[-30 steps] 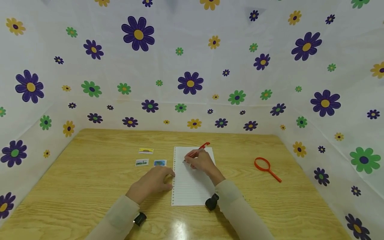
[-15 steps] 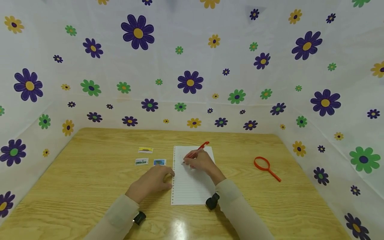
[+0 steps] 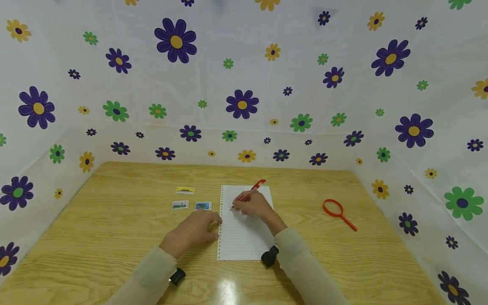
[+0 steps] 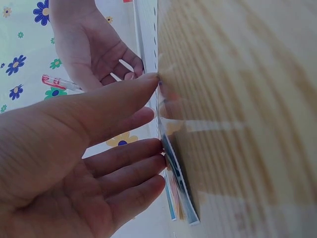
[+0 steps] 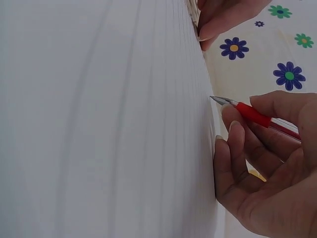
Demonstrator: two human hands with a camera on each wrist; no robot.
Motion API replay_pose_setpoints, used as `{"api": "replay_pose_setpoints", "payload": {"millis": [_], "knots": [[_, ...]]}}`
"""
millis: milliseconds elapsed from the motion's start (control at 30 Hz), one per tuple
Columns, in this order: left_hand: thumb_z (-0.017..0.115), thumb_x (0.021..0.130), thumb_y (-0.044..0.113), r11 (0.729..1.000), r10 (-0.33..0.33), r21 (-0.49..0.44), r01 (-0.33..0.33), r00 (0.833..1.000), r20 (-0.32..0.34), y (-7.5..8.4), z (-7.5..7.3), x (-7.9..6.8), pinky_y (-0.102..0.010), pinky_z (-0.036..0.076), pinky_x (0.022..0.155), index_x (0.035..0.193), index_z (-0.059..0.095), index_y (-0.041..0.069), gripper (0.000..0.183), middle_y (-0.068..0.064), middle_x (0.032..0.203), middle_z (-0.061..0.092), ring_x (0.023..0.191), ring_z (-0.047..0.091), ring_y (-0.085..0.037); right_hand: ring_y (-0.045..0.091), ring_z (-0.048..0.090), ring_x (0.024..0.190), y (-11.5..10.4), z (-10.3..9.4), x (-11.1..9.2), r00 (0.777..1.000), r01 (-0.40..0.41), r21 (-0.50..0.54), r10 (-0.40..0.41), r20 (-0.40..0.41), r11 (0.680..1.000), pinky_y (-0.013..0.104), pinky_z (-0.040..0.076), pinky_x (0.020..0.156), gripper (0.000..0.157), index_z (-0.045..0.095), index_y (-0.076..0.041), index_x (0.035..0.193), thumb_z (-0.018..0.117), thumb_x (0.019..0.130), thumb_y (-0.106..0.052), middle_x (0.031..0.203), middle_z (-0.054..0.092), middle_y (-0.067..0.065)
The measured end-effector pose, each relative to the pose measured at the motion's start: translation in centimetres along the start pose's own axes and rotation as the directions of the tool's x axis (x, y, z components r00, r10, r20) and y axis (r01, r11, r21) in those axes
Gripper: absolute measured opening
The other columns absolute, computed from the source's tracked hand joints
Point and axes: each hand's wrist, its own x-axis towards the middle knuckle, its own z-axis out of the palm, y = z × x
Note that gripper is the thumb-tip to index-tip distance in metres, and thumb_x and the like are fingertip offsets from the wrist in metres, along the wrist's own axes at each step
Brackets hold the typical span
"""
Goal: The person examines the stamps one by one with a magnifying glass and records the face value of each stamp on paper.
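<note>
A red pen [image 3: 258,184] with a clear barrel is pinched in my right hand [image 3: 256,206], its metal tip at the lined paper [image 3: 244,241]. In the right wrist view the pen's red grip [image 5: 253,114] lies between thumb and fingers. The loose-leaf sheet has punched holes down its left side. My left hand [image 3: 192,231] rests at that left edge, fingers relaxed and fingertips touching the table and the paper's margin. Just beyond it lies a small blue picture card [image 3: 203,206]; in the left wrist view the card [image 4: 179,181] sits by the fingertips.
Two more small cards, a yellow one [image 3: 185,190] and a landscape one [image 3: 180,205], lie left of the paper. A red magnifying glass [image 3: 339,214] lies at the right of the wooden table [image 3: 95,237]. Flower-patterned cloth [image 3: 244,144] surrounds the table's back and sides.
The right hand and the pen tip have shifted very slightly left on the paper. The left hand, the cards and the magnifying glass stay where they were.
</note>
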Motion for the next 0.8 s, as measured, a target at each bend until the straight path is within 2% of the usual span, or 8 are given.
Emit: {"api": "replay_pose_setpoints", "payload": {"millis": [267,800], "knots": [[0.087,0.082,0.013,0.999,0.036,0.000,-0.036,0.999,-0.016,-0.32,0.18,0.14,-0.049,0.052,0.105,0.113,0.075,0.006,0.033,-0.009,0.122,0.074,0.118,0.066,-0.029,0.011,0.059,0.064,0.01,-0.06,-0.14,0.999,0.000,0.037,0.001,-0.046,0.999,0.021,0.045,0.057,0.014,0.078,-0.009,0.097,0.073,0.096,-0.022,0.083,0.074,0.006],[0.088,0.082,0.015,1.000,0.014,0.000,-0.014,1.000,-0.016,-0.09,0.07,0.10,-0.048,0.052,0.105,0.113,0.076,0.007,0.035,-0.008,0.122,0.075,0.115,0.067,-0.026,0.011,0.061,0.064,0.17,-0.22,-0.02,0.998,-0.002,0.043,0.005,-0.064,0.999,0.020,0.048,0.056,0.013,0.076,-0.006,0.098,0.072,0.096,-0.018,0.084,0.071,0.007]]}}
